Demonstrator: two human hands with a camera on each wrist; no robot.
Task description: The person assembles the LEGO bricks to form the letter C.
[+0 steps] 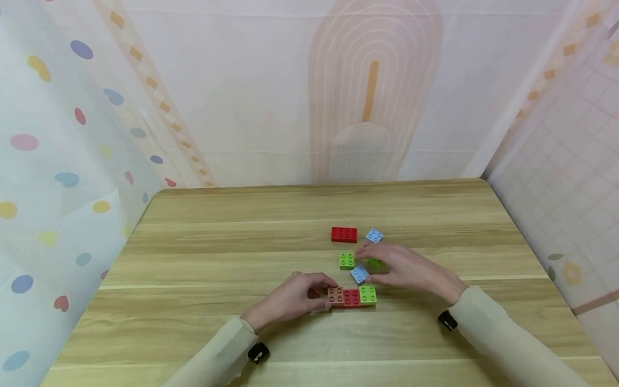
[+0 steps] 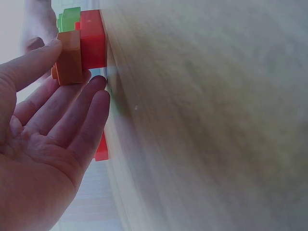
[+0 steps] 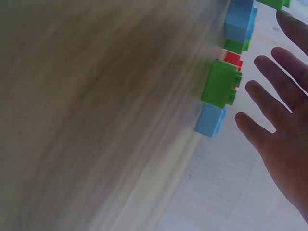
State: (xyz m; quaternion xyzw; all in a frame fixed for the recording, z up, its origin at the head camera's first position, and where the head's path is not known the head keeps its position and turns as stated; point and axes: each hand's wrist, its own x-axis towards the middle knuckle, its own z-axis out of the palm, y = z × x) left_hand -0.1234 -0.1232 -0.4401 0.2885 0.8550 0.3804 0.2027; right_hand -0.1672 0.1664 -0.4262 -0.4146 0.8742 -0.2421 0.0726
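My left hand [image 1: 290,298] pinches an orange-brown toy brick [image 1: 336,295] between thumb and fingers. That brick sits on the left end of a long red brick [image 1: 351,298], whose right end carries a light green brick [image 1: 367,294]; bare red studs show between them. Over the table, my right hand [image 1: 411,269] has its fingers spread, with the thumb right beside a blue brick [image 1: 359,274]. Partly hidden beneath this hand is another green brick [image 1: 375,263]. In the right wrist view its extended fingers [image 3: 262,96] hold nothing.
Behind the hands stand a small green brick [image 1: 346,261], a red brick [image 1: 344,234] with two rows of studs, and a second blue brick [image 1: 374,235]. The wooden table [image 1: 217,231] ends at a patterned cloth [image 1: 251,107] hanging behind it.
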